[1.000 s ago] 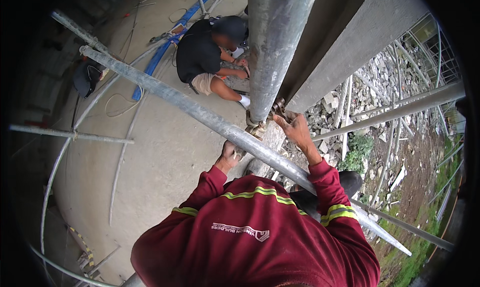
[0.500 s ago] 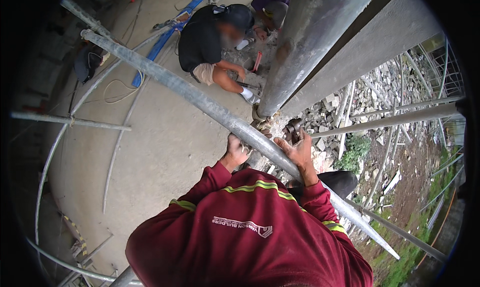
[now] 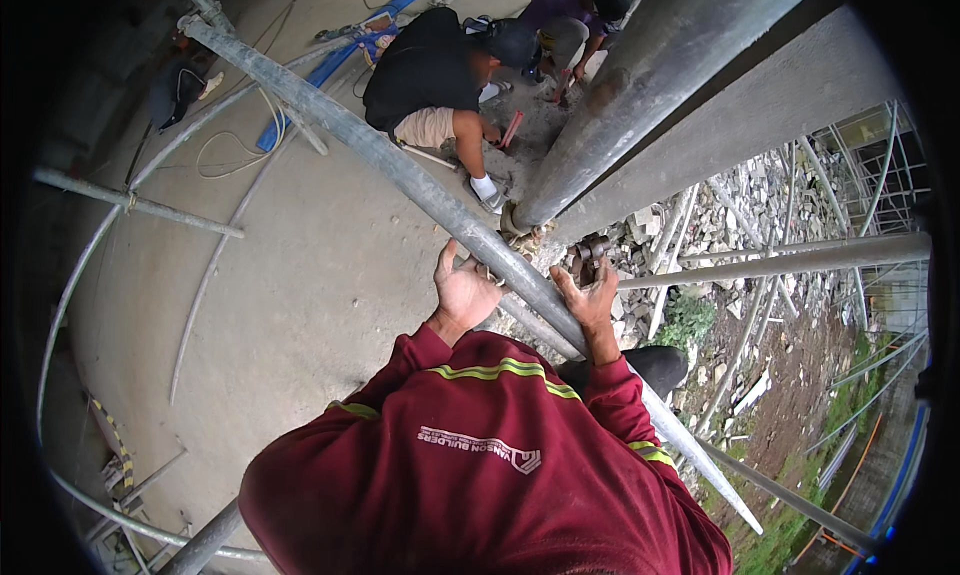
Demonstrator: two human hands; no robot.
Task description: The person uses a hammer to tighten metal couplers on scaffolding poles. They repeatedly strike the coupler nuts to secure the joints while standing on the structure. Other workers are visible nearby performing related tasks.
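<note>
Bare concrete floor [image 3: 290,275] fills the left and centre of the frame, giving way at the right to rubble [image 3: 712,220] with scaffold poles across it. One galvanised tube [image 3: 400,178] slants from upper left to lower right, between the hands, which probably explains why they sit on either side of it. Near the centre, the left hand [image 3: 468,293] is turned palm up with its thumb spread; its fingertips are hidden beneath the tube, so I cannot tell whether they grip anything. Just right of the tube, the right hand [image 3: 594,307] has its thumb raised and its other fingers curled, apparently gripping a brown scaffold coupler [image 3: 590,248], perhaps held up to stay clear of the tube. Above, a thick steel pipe [image 3: 640,105] leans alongside a concrete beam [image 3: 740,135], while a co-worker in black [image 3: 425,75] crouches at upper centre
</note>
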